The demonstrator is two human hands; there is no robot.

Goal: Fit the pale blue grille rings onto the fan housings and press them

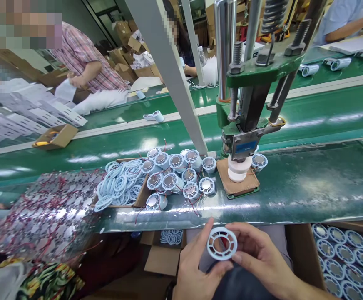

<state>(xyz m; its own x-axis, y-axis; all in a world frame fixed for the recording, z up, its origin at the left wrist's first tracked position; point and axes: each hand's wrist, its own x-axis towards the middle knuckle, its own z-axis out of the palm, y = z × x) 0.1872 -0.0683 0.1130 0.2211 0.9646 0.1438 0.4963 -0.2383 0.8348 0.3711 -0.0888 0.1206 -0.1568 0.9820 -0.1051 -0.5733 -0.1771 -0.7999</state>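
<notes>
Close to my lap, my left hand (195, 266) wraps round a light blue plastic cylinder with a spoked ring (221, 230) at its upper end. My right hand (262, 256) pinches the right edge of that ring between thumb and fingers. Whether the ring is seated fully on the cylinder I cannot tell. Beyond my hands, several similar light blue cylinders (170, 181) with metal discs and red wires are heaped on the green bench. Beside them a cardboard box (142, 191) is heaped with loose light blue rings (119, 183).
A green hand press (250, 137) with a white round head (239, 168) stands over a cardboard-covered base (250, 187). Wired metal parts (50, 208) lie at the left. A box of finished-looking cylinders (345, 254) sits at my right. People work across the green conveyor (131, 135).
</notes>
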